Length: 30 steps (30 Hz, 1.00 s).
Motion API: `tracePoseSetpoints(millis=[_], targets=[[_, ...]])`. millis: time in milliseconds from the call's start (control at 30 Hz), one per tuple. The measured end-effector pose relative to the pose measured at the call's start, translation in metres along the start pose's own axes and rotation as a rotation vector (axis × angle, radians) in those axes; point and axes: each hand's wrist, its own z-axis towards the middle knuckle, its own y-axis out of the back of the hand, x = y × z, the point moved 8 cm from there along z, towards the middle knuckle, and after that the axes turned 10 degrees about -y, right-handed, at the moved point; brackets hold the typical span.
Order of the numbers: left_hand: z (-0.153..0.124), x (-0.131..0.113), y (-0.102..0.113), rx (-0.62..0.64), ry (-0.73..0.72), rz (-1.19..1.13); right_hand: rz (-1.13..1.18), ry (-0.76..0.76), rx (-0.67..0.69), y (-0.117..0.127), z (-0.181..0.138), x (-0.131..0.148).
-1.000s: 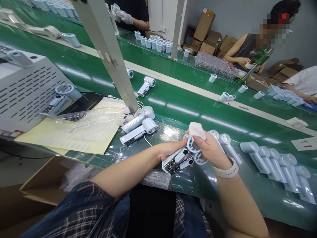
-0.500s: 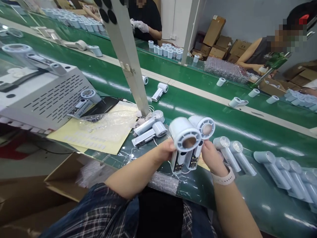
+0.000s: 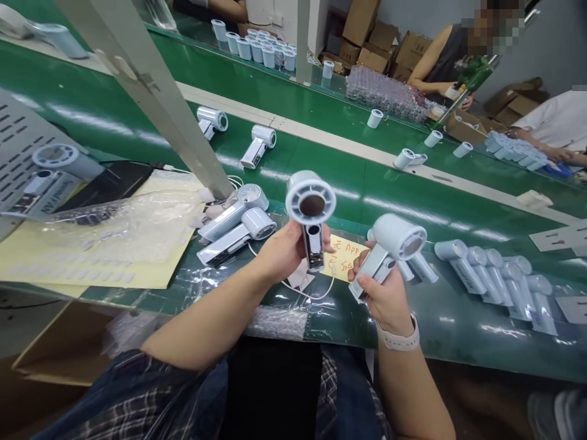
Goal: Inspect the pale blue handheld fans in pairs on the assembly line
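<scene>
My left hand (image 3: 285,250) is closed around the handle of a light blue handheld fan (image 3: 300,183), whose round head faces me with a slotted ring. Its handle front is uncovered and shows dark inner parts. In my right hand (image 3: 387,293) is a second light blue handheld fan (image 3: 395,235), tilted, with its head up and to the right. Between and below the hands lie a white cable (image 3: 316,296) and a yellow note (image 3: 342,244) with red writing. Two more fans (image 3: 233,235) lie on the bench left of my left hand.
Several fans (image 3: 477,275) lie in a row at the right. A yellow sheet (image 3: 151,269) with small white pieces and clear plastic is at the left, near a metal post (image 3: 151,91). Fans and cylinders ride the green conveyor (image 3: 330,159). Co-workers sit across.
The two fans, held side by side before, are now apart: the left one upright, the right one lower and tilted to the right. The view has shifted to the right.
</scene>
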Motion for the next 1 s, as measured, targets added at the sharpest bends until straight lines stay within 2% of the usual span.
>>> tracePoseSetpoints(millis=[100, 200, 333, 533, 767, 900, 1000], targets=[[-0.002, 0.013, -0.007, 0.035, 0.077, -0.132, 0.06, -0.006, 0.008, -0.004, -0.002, 0.0], [-0.008, 0.023, -0.015, 0.062, 0.109, -0.095, 0.086, -0.002, 0.08, -0.01, -0.006, 0.0], [-0.011, 0.033, -0.021, 0.116, 0.103, -0.025, 0.074, 0.031, 0.094, -0.01, -0.013, 0.001], [-0.009, 0.032, -0.021, 0.164, 0.09, 0.067, 0.024, -0.005, 0.094, -0.012, -0.012, 0.001], [-0.01, 0.03, -0.029, 0.22, 0.118, 0.003, 0.054, -0.001, 0.139, -0.017, -0.01, 0.004], [-0.012, 0.031, -0.027, 0.215, 0.102, 0.043, 0.065, 0.002, 0.086, -0.012, -0.011, 0.001], [-0.014, 0.031, -0.028, 0.238, 0.108, 0.031, 0.073, -0.01, 0.096, -0.01, -0.012, -0.002]])
